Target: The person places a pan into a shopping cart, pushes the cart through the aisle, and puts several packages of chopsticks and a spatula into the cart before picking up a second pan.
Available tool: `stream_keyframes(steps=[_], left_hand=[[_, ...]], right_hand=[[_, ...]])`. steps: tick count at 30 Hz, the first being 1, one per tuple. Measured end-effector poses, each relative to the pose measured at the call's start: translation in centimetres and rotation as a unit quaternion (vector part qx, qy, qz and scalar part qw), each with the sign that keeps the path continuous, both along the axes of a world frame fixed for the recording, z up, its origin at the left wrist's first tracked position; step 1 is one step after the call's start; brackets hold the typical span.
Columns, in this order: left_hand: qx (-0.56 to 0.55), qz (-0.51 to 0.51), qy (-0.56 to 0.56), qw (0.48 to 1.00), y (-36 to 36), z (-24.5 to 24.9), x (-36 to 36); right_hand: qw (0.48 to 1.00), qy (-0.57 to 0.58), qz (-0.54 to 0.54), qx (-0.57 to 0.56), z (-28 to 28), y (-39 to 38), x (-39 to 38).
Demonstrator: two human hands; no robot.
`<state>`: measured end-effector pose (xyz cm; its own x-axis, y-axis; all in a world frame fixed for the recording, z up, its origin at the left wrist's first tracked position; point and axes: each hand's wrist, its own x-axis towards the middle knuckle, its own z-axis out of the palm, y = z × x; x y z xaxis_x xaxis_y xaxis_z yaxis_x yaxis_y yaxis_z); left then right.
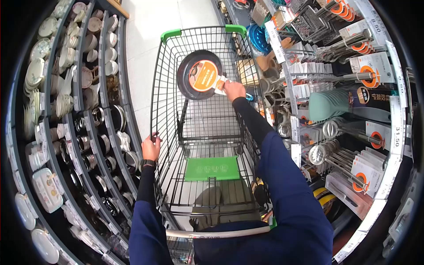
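My right hand [235, 90] is closed round the handle of a black frying pan [182, 77], over the far part of a wire shopping cart [165, 106]. An orange and white label [204, 75] covers the middle of the pan, and a white tag wraps its handle near my fingers. My left hand [151, 148], with a dark band on the wrist, has its fingers curled at the cart's left side rim. A green plastic panel [212, 169] sits in the near part of the cart, and the pale push handle [221, 233] runs close to my body.
Shelves of bowls and plates [35, 73] line the left side. On the right hang kitchen tools, among them a green spatula [329, 105] and metal whisks or strainers [318, 154], above price strips [397, 132]. A pale tiled floor [141, 48] stretches ahead.
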<state>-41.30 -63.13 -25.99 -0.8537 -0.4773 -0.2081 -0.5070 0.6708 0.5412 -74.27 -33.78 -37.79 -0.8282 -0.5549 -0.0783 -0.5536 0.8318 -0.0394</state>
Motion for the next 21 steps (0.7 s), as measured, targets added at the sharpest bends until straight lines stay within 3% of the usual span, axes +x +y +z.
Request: stream_keyframes(steps=[1, 7, 13, 15, 17, 21], left_hand=[[0.037, 0.045, -0.03, 0.998, 0.9, 1.6, -0.8], [0.027, 0.045, -0.023, 0.998, 0.9, 0.9, -0.6], [0.019, 0.04, -0.011, 0.999, 1.2, 1.4, -0.6], [0.027, 0.051, -0.025, 0.998, 1.4, 1.8, -0.7], [0.025, 0.053, -0.023, 0.998, 1.2, 1.4, -0.5], [0.041, 0.054, -0.012, 0.998, 1.1, 1.4, -0.3]], right_hand=[[1.0, 0.005, 0.014, 0.007, 0.1, 0.1, 0.0], [0.999, 0.027, 0.028, -0.002, 0.4, -0.3, -0.3], [0.999, -0.023, -0.026, 0.012, 3.7, -1.1, 1.2], [0.983, 0.104, -0.046, -0.143, 6.8, -0.2, 4.7], [0.962, 0.068, -0.057, -0.258, 11.0, 1.1, 9.2], [0.939, -0.1, -0.067, -0.322, 14.7, 5.7, 22.3]])
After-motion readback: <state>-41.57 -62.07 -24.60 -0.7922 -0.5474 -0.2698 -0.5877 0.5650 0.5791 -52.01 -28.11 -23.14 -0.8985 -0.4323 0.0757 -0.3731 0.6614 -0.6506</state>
